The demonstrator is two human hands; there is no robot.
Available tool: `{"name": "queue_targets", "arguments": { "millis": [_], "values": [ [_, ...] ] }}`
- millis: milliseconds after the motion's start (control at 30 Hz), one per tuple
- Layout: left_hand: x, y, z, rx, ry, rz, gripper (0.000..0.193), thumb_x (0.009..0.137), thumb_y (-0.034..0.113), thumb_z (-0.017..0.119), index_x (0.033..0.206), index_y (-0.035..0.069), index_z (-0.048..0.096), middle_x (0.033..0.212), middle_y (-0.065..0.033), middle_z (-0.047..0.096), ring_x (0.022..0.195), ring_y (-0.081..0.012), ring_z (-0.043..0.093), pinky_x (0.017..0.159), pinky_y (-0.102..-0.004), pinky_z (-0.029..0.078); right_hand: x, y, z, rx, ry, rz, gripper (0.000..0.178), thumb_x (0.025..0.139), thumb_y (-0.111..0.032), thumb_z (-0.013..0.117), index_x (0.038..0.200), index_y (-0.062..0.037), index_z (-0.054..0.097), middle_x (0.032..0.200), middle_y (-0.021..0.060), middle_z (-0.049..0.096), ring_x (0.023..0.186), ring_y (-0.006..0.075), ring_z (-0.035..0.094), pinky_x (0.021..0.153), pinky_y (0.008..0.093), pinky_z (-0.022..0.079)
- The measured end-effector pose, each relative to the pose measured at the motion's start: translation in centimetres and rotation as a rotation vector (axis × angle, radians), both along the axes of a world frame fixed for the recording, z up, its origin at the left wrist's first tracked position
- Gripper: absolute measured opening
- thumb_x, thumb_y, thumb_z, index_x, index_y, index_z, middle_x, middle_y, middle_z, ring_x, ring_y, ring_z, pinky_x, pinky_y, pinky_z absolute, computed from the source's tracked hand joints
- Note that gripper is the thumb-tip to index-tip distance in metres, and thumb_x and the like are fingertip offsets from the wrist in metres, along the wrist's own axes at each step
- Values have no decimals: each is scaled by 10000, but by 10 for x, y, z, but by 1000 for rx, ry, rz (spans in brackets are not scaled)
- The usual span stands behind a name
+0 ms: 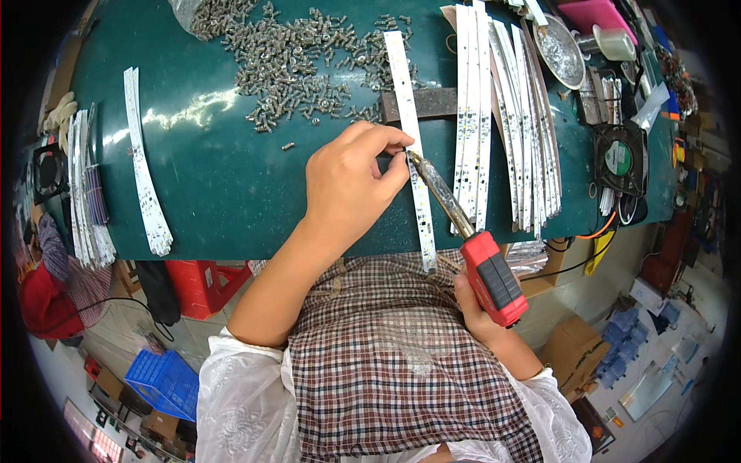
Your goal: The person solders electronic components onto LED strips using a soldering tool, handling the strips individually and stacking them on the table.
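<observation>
A narrow white LED circuit strip (423,208) lies lengthwise before me, its middle crossing a dark metal block (437,103). My left hand (349,176) is closed in a pinch at the strip's left edge; whatever sits between thumb and forefinger is too small and covered to name. From the right, my right hand (477,309) grips a red and black soldering iron (494,279). Its metal tip meets the strip right beside my left fingertips. Beyond the left hand spreads a heap of small metal connectors (289,65), with a single loose connector (288,146) nearer me.
Bundles of LED strips (472,116) lie to the right, more strips (143,166) to the left. At the far right are a metal dish (559,52), a solder wire spool (615,45) and a small black fan (620,160). The green table's (216,208) front edge borders my apron.
</observation>
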State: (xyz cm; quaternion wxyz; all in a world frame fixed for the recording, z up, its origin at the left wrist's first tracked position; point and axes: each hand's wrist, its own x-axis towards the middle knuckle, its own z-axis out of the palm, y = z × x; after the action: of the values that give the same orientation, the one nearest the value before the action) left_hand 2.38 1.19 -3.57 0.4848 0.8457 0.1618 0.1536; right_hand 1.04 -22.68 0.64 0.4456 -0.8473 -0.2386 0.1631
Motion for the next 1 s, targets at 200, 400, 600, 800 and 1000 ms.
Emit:
{"name": "queue_targets", "arguments": {
  "millis": [200,400,600,800,1000],
  "values": [
    [0,0,0,-14,-1,5,216,736,12,696,937,82,731,811,1,664,490,-57,470,478,-225,391,-1,2,1,16,-69,-7,226,718,67,704,926,31,623,862,143,639,711,258,640,652,314,508],
    [0,1,0,-10,-3,3,219,736,9,696,939,83,730,812,1,665,478,-57,457,472,-224,384,0,3,4,-12,-98,-6,231,713,66,713,924,32,625,850,142,640,705,253,644,643,307,507],
    [1,1,0,-22,8,-3,213,740,4,692,933,86,729,820,1,666,480,-58,456,472,-226,381,2,4,2,-3,-86,20,202,718,65,710,901,36,629,851,144,640,710,251,644,642,311,509],
    [1,1,0,-6,12,1,216,741,3,692,936,89,730,821,4,665,484,-59,456,478,-228,383,2,6,4,14,-45,8,210,716,67,708,908,42,627,848,147,640,706,252,641,640,310,509],
    [1,1,2,-26,26,-1,215,742,8,695,937,91,731,819,5,667,485,-58,453,475,-229,379,-2,3,3,-22,-117,-19,225,707,74,707,914,42,628,845,149,644,699,258,645,634,314,513]
  ]
}}
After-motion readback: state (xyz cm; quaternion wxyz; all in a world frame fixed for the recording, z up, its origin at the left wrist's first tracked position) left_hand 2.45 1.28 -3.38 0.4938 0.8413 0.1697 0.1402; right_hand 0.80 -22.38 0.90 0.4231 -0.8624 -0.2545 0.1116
